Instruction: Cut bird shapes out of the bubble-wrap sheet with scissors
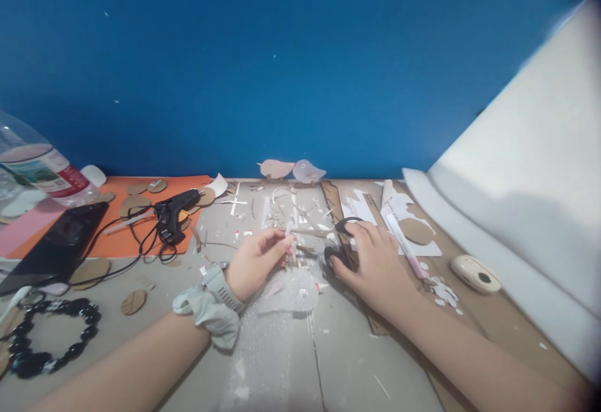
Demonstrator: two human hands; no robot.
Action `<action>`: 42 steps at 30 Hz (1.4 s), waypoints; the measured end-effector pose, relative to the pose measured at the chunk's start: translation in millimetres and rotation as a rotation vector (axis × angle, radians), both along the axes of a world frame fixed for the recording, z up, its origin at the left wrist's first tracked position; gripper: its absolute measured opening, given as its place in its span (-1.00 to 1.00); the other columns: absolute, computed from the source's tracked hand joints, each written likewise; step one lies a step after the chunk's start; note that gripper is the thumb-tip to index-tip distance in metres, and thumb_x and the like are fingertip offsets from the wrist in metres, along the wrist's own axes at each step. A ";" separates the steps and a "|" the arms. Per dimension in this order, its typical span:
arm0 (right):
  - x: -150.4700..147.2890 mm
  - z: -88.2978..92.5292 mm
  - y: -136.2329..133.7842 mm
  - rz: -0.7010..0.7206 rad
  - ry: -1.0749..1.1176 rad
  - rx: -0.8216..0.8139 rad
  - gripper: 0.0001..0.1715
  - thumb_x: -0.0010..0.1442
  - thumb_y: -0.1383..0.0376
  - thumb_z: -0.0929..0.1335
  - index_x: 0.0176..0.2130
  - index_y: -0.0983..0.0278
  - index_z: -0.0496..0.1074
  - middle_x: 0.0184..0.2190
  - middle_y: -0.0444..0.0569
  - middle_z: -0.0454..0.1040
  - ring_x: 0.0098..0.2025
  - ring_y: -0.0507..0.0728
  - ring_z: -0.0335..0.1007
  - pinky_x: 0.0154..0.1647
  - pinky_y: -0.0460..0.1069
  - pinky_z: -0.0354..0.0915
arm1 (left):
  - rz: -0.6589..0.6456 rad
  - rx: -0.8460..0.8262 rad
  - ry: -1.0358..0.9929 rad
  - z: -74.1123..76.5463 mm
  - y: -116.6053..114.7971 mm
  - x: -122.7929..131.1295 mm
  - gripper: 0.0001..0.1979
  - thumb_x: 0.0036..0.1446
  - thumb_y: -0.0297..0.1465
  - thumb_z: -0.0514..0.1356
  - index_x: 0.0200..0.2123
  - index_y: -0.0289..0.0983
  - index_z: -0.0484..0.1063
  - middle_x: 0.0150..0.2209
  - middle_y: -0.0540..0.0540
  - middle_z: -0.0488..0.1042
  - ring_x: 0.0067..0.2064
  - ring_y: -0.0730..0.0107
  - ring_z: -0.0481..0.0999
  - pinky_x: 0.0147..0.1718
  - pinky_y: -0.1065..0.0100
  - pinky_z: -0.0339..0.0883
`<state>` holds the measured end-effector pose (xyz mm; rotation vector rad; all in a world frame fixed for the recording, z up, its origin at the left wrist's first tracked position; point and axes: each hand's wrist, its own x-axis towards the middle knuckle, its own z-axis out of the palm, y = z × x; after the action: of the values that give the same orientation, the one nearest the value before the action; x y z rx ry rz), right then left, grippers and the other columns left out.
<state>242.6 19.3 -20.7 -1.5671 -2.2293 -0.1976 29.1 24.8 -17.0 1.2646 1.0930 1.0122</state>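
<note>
My right hand [369,258] has its thumb and fingers in the black handles of a pair of scissors [350,224]. The handles are spread, and the blades point left towards my other hand. Thumb and fingertips of my left hand [265,258] are pinched together on a small whitish piece [289,229] near the blade tips; its kind is unclear. Just below lies a pale bird cutout [293,293] with a round eye and a red-tipped beak, on a strip of bubble wrap [258,362].
Two bird cutouts, pink [276,168] and bluish [308,171], stand by the blue wall. Left are a glue gun [173,215] with its cord, cardboard discs, a phone, a bottle [51,171] and a beaded bracelet [56,337]. Paper scraps, a pen [406,246] and a cream case [475,273] lie right.
</note>
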 end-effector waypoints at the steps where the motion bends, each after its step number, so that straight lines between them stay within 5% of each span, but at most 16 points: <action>1: 0.0 0.3 -0.1 -0.001 0.002 -0.002 -0.54 0.04 0.13 0.28 -0.09 0.30 0.20 -0.13 0.10 0.33 -0.07 0.28 0.19 -0.08 0.13 0.09 | -0.002 -0.001 -0.004 0.0 0.0 -0.2 -0.74 0.02 -0.22 0.19 -0.39 -0.33 0.38 -0.53 0.03 0.39 -0.52 0.52 0.36 -0.47 0.45 0.30; 42: 0.5 1.4 -0.5 -0.021 0.023 -0.017 -0.59 0.07 0.17 0.26 -0.09 0.28 0.22 -0.12 0.09 0.34 -0.07 0.28 0.20 -0.10 0.13 0.10 | 0.049 -0.047 -0.110 -7.6 2.9 -4.1 -0.65 0.04 -0.22 0.18 -0.18 -0.34 0.29 -0.51 0.03 0.39 -0.53 0.52 0.41 -0.47 0.42 0.35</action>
<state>243.1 18.9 -19.3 -1.5940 -2.2033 -0.1666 25.0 27.7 -24.6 1.1358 1.0608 1.0742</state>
